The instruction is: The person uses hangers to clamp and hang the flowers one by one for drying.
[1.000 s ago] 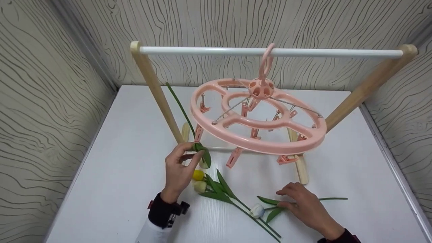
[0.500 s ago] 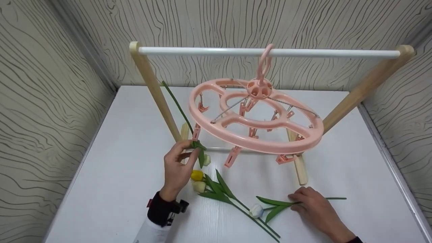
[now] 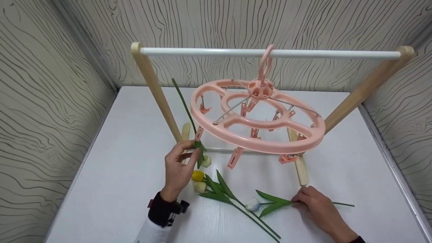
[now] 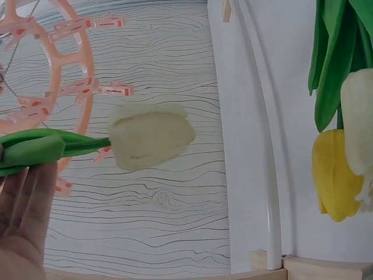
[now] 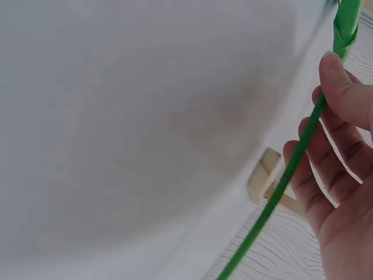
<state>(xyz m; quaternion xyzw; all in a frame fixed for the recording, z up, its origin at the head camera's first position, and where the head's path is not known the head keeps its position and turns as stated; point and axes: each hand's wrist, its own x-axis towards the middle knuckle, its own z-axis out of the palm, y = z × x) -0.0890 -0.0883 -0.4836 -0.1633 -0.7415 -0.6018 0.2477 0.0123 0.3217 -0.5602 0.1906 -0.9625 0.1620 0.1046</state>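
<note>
My left hand [image 3: 179,165] pinches a white artificial tulip [image 4: 151,137] at its leaves, just below a pink clip [image 3: 199,133]. Its bloom points down and its stem runs up past the ring's left edge; whether the clip grips it, I cannot tell. My right hand [image 3: 317,207] pinches the stem of a white-and-blue tulip [image 3: 252,204], just behind the leaves. In the right wrist view the thumb and fingers hold this green stem [image 5: 271,204]. A yellow tulip [image 3: 197,175] and a cream tulip [image 3: 199,187] lie between the hands.
A round pink clip hanger [image 3: 266,146] hangs by its hook from a white rod [image 3: 202,51]. Wooden legs [image 3: 157,91] hold the rod at both ends. Several pink clips dangle below the ring, over the white table [image 3: 111,189]. Patterned walls enclose the back and sides.
My right hand has closed its fingers on the white-and-blue tulip's stem, and that flower has shifted slightly. The left hand's tulip has turned a little, its bloom now showing right of the leaves.
</note>
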